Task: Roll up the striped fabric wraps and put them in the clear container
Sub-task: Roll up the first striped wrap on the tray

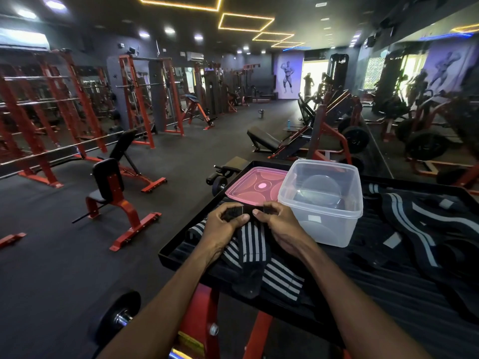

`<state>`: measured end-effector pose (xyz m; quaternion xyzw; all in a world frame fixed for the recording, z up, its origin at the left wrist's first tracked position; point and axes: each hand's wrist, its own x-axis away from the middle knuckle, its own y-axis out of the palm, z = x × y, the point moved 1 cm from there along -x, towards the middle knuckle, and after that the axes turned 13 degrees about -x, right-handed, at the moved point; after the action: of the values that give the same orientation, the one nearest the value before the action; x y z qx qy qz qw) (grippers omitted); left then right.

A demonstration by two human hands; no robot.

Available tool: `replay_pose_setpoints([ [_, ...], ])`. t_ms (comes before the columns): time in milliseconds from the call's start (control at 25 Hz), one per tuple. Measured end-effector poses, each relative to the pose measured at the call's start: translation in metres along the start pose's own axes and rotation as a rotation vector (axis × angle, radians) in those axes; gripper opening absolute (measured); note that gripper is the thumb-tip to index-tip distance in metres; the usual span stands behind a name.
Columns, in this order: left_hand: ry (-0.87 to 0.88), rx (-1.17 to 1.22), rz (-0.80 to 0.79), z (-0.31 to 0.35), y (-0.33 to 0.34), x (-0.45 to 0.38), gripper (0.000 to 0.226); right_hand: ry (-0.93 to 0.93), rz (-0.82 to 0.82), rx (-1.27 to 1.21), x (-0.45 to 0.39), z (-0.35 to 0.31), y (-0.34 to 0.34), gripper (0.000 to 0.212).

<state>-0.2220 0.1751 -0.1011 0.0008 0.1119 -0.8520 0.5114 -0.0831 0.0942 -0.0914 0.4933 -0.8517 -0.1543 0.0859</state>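
Note:
A black wrap with white stripes (252,246) lies on the black ribbed platform (363,278), its tail hanging over the near edge. My left hand (225,225) and my right hand (280,225) both pinch the wrap's far end, which is curled into a small black roll between the fingers. The clear container (321,200) stands open just right of my right hand, and its inside looks bare. A second striped wrap (414,221) lies unrolled in loops to the container's right.
A pink lid (255,186) lies flat behind my hands, left of the container. The platform sits on a red frame (199,320) with a weight plate (116,317) lower left. Red benches and racks stand on the dark gym floor to the left.

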Motion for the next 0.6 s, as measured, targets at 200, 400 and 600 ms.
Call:
replay_pose_setpoints([
  [200, 0.002, 0.069, 0.035, 0.0053, 0.0021, 0.0029, 0.042, -0.052, 0.036, 0.078, 0.0006, -0.0032, -0.0048, 0.025],
  [400, -0.092, 0.189, -0.008, 0.0037, 0.0053, 0.0019, 0.041, -0.073, 0.020, 0.058, 0.0059, -0.0076, -0.0030, 0.035],
  [600, 0.018, 0.045, 0.009, 0.0008, 0.0017, 0.0007, 0.023, 0.003, -0.025, -0.039, 0.0028, -0.0040, -0.0007, 0.023],
])
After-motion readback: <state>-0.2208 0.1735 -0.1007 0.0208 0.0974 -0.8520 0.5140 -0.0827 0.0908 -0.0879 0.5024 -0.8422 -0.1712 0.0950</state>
